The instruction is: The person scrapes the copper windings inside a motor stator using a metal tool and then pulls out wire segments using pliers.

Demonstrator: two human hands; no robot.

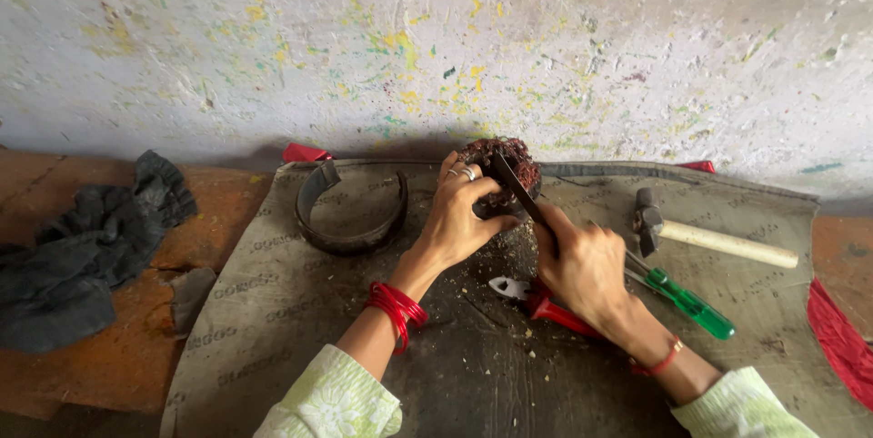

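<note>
My left hand point(459, 215) grips a dark reddish, rough round lump point(509, 161) that rests on a grey mat point(273, 302) near the wall. In my right hand point(582, 265) I hold a flat dark metal blade point(516, 185), its tip pressed against the lump. Rings show on my left fingers, red bangles on that wrist. Small crumbs lie scattered on the mat below the lump.
A curved dark metal band point(350, 211) lies left of the lump. A hammer point(709, 238), a green-handled screwdriver point(691, 303) and red-handled pliers point(536, 297) lie at right. A dark cloth point(82, 247) sits far left. Red fabric point(841, 338) is at the right edge. A paint-spattered wall point(436, 38) stands behind.
</note>
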